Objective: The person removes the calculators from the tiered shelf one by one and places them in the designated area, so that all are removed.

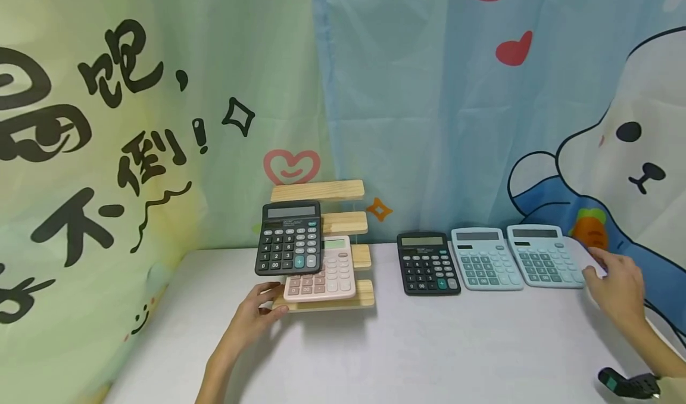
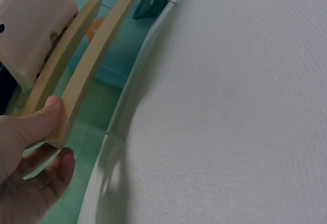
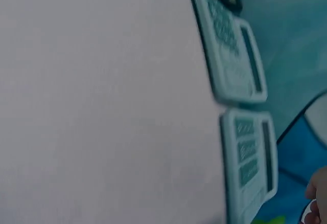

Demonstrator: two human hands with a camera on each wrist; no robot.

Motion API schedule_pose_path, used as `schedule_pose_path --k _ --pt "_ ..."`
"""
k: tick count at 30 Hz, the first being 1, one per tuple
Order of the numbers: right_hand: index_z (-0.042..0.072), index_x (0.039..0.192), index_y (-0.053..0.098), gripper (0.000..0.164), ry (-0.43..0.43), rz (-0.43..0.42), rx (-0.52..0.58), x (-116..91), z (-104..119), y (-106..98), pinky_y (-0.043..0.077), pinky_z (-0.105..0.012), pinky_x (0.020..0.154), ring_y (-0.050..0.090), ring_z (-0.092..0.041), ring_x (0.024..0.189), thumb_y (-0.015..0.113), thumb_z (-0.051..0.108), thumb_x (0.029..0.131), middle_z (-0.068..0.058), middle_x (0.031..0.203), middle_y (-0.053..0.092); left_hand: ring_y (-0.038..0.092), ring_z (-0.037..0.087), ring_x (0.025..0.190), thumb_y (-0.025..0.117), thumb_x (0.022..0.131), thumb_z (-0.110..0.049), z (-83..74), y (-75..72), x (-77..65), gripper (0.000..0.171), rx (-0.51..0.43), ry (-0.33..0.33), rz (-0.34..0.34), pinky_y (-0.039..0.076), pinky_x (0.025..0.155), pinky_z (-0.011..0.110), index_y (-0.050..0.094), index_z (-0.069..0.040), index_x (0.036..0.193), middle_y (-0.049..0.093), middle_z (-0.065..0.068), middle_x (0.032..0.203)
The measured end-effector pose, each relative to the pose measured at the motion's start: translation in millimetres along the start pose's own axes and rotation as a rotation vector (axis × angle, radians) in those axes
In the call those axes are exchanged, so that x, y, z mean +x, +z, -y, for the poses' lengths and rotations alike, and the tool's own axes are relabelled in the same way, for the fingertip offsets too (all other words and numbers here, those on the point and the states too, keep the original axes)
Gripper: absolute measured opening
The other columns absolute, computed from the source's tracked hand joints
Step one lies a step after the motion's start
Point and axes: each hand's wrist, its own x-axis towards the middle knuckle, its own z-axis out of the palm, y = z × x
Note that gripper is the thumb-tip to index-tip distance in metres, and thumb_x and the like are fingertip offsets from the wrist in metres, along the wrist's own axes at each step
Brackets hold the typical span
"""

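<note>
My left hand (image 1: 252, 314) grips the left end of the lowest slat of a wooden rack (image 1: 364, 294), with the thumb on one side of the slat (image 2: 94, 63) and fingers curled on the other. On the rack's slats lean a black calculator (image 1: 288, 237) and, overlapped by it lower down, a pink calculator (image 1: 343, 273). My right hand (image 1: 616, 282) is at the table's back right corner, thumb and fingers apart, beside the outer light-blue calculator (image 1: 545, 255). Only a bit of this hand (image 3: 319, 196) enters the right wrist view.
Left of the outer calculator, a second light-blue calculator (image 1: 485, 258) and a black one (image 1: 427, 264) stand in a row along the back of the white table (image 1: 429, 350). A printed curtain (image 1: 386, 94) hangs behind. A dark strap with a device (image 1: 629, 385) sits on my right forearm.
</note>
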Motion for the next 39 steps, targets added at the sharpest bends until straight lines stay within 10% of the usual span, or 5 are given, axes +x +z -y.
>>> schedule_pose_path --k 8,14,39 --pt "-0.008 0.129 0.054 0.041 -0.22 -0.067 0.082 -13 59 -19 0.024 0.004 0.065 0.051 -0.025 0.094 0.059 0.0 0.089 -0.033 0.116 0.05 0.054 0.031 0.122 0.073 0.086 -0.02 1.3 -0.9 -0.6 0.048 0.0 0.011 0.0 0.055 0.083 0.024 0.061 0.002 0.127 0.049 0.016 0.142" --pt "-0.006 0.129 0.055 0.041 -0.267 -0.053 0.132 -20 74 -25 0.027 0.006 0.068 0.025 0.026 0.089 0.061 0.003 0.09 -0.031 0.116 0.052 0.054 0.031 0.122 0.072 0.086 -0.02 -0.9 -1.2 0.0 0.048 -0.005 0.004 0.002 0.054 0.084 0.024 0.061 0.002 0.128 0.049 0.015 0.143" --pt "0.006 0.137 0.053 0.044 -0.354 0.257 0.297 -64 151 -18 0.039 0.005 0.076 0.041 0.027 0.094 0.063 0.015 0.095 -0.023 0.123 0.061 0.053 0.032 0.124 0.072 0.087 -0.021 -0.4 1.1 0.0 0.048 0.006 0.002 0.003 0.055 0.086 0.028 0.061 0.002 0.128 0.049 0.015 0.142"
